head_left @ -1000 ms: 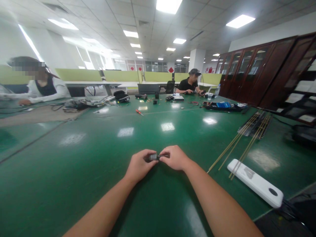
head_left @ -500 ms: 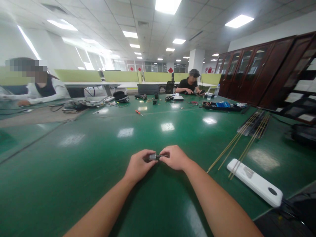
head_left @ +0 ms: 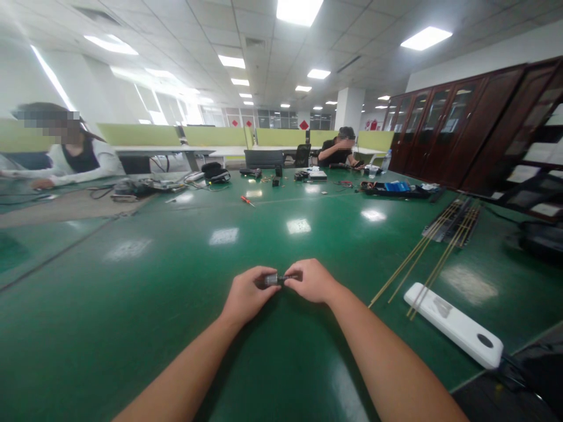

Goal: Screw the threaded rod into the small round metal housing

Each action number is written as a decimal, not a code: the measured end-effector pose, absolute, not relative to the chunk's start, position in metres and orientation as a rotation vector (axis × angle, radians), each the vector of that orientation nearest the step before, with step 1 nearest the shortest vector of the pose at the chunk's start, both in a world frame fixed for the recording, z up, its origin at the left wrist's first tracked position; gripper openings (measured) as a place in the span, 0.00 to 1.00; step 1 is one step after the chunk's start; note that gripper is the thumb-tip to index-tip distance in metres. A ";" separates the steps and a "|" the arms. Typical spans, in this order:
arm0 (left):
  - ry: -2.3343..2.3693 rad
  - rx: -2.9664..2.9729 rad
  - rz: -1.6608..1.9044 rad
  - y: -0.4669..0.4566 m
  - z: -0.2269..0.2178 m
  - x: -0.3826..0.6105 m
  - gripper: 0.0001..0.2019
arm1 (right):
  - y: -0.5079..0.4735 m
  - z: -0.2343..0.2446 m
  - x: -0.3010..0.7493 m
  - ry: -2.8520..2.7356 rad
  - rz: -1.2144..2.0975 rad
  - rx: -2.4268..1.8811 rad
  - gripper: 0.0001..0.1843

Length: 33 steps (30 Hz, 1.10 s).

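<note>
My left hand (head_left: 246,295) pinches the wide, silver-grey end of a small cylindrical part (head_left: 271,279) between thumb and fingers. At the part's thin, dark end, my right hand (head_left: 313,281) is closed with its thumb and fingertips. The part lies crosswise between both hands, low over the green table (head_left: 281,328). It is too small to name its kind, and my fingers cover some of it.
At right, thin brass-coloured rods (head_left: 413,261) lie partly over a long white device (head_left: 455,328). A red screwdriver (head_left: 247,201) rests farther back. Beyond are a black tray (head_left: 373,190), a dark pouch (head_left: 215,173) and cables. Two people sit across the table.
The person at the far side has lifted a hand to the face, and the one at left has shifted the head slightly. My hands and the part look unmoved.
</note>
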<state>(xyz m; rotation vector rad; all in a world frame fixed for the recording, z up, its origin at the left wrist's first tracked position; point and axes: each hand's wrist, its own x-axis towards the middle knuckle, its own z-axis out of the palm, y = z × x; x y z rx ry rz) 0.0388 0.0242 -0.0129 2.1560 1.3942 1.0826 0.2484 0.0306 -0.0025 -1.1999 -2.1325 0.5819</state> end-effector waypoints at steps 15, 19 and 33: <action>1.388 2.149 1.116 0.023 -0.011 0.039 0.13 | 0.031 -0.002 0.251 -2.109 0.573 -1.200 0.10; 1.392 2.131 1.126 0.023 -0.011 0.039 0.13 | 0.031 -0.002 0.252 -2.106 0.572 -1.197 0.09; 1.431 2.125 1.115 0.025 -0.012 0.038 0.14 | 0.034 -0.007 0.252 -2.069 0.577 -1.210 0.07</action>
